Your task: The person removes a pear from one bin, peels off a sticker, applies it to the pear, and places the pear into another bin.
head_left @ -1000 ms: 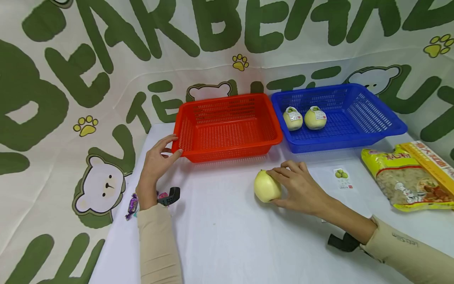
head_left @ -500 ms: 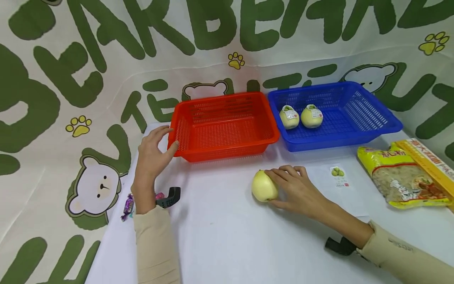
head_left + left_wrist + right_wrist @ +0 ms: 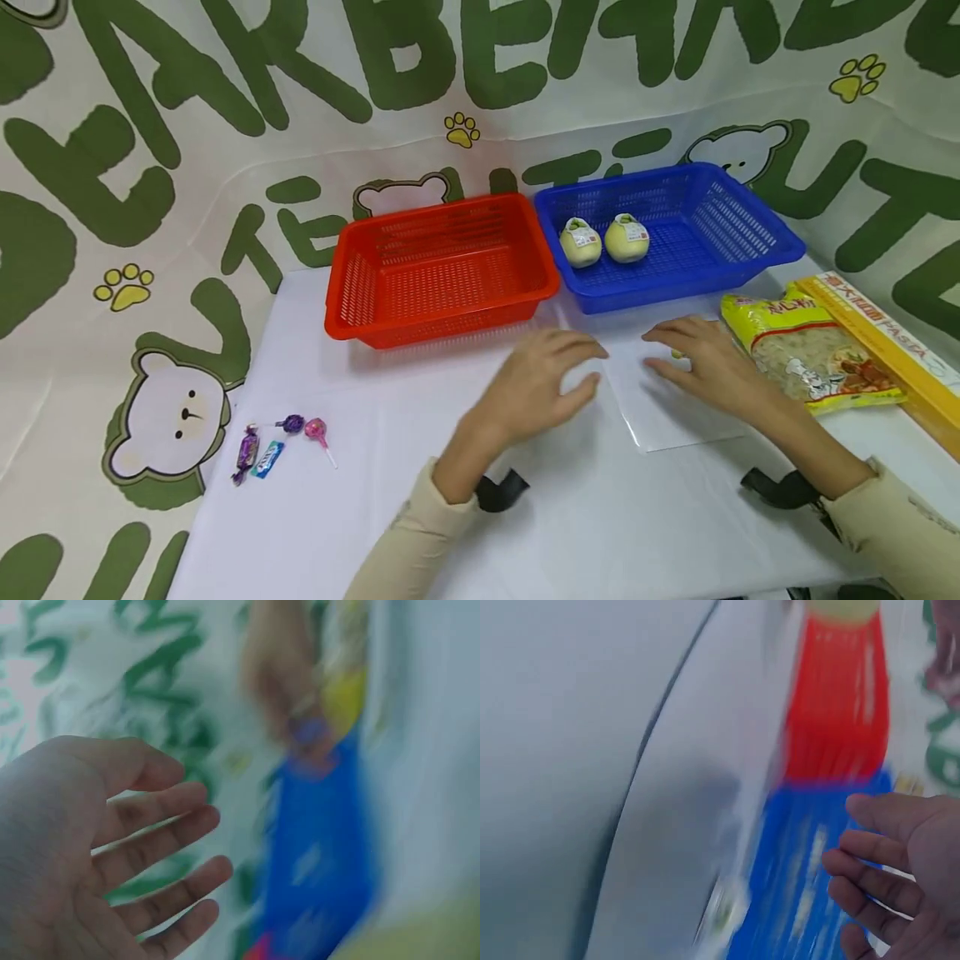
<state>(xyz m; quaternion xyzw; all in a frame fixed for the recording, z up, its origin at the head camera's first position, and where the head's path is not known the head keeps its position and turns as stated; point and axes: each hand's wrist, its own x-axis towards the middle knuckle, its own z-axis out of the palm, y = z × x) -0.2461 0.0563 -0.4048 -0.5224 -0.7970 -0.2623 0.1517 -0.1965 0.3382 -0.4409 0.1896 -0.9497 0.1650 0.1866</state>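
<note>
My left hand point(image 3: 532, 383) hovers over the middle of the table, fingers and thumb apart with nothing between them. Facing it, my right hand point(image 3: 705, 358) is above a clear plastic bag point(image 3: 652, 417) lying flat, its fruit label mostly hidden under that hand. In both wrist views the fingers are spread and hold nothing. The single pale yellow fruit does not show in the head view; the left hand covers the spot where it lay. A blurred yellow-green patch point(image 3: 844, 607) tops the right wrist view; I cannot tell whether it is that fruit.
At the back stands a red basket point(image 3: 442, 325), touching a blue basket point(image 3: 675, 283) with two labelled fruits point(image 3: 626, 239). Right lie a noodle bag point(image 3: 817, 354) and a pasta box point(image 3: 877, 358). Several sweets point(image 3: 247, 450) and lollipops point(image 3: 316, 430) lie left.
My left hand has left the red basket's corner and moved right to mid-table. My right hand has let go of the pale fruit and moved right over the plastic bag. The head view has shifted.
</note>
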